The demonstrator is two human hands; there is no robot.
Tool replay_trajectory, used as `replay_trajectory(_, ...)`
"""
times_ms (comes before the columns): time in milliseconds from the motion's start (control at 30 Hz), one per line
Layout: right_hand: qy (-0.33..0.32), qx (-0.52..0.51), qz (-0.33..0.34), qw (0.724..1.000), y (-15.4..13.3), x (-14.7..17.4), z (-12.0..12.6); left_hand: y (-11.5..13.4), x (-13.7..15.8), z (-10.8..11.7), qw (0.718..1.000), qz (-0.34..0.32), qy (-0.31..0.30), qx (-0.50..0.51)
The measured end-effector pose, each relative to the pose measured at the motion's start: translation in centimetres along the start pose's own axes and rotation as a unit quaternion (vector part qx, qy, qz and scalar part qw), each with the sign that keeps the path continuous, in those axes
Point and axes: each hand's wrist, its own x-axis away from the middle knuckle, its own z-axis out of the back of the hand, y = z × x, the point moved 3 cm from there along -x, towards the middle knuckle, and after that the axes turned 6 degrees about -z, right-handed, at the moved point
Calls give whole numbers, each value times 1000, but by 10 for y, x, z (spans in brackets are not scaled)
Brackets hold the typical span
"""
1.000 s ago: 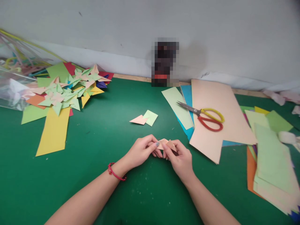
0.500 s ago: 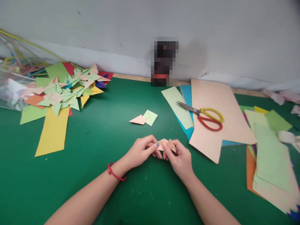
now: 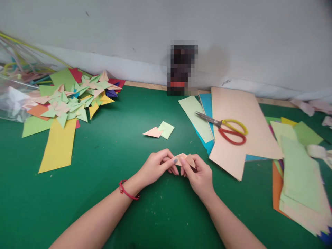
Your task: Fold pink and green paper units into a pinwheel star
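A small folded piece of peach paper (image 3: 191, 161) is pinched between both hands, just above the green table. My left hand (image 3: 158, 167) grips its left end between thumb and fingers. My right hand (image 3: 198, 176) presses its thumb on the paper's middle, with the fingers curled behind and partly hidden. A pointed flap sticks up beside the right thumb. Just beyond my hands, a pink folded paper piece (image 3: 153, 132) lies touching a light green folded paper square (image 3: 168, 130) on the table.
Scissors (image 3: 224, 127) with yellow and red handles lie on peach sheets (image 3: 246, 121) to the right. Stacked green sheets (image 3: 301, 176) fill the far right. Folded paper stars (image 3: 62, 105), a yellow strip (image 3: 58, 145) and a clear bag (image 3: 15, 100) are at the left. A wall (image 3: 124, 31) rises behind.
Both hands stay in nearly the same place, still holding the peach paper. The fingers and the paper's right flap have shifted very slightly.
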Motion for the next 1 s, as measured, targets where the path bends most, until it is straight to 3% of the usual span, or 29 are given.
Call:
replay_trajectory(833,-2,17,18,1000,3,3,-1,0,2,0,991,1,-17,-134)
replay_trajectory(1000,2,15,11,1000,2,2,-1,5,3,-1,993,-10,-33,-110)
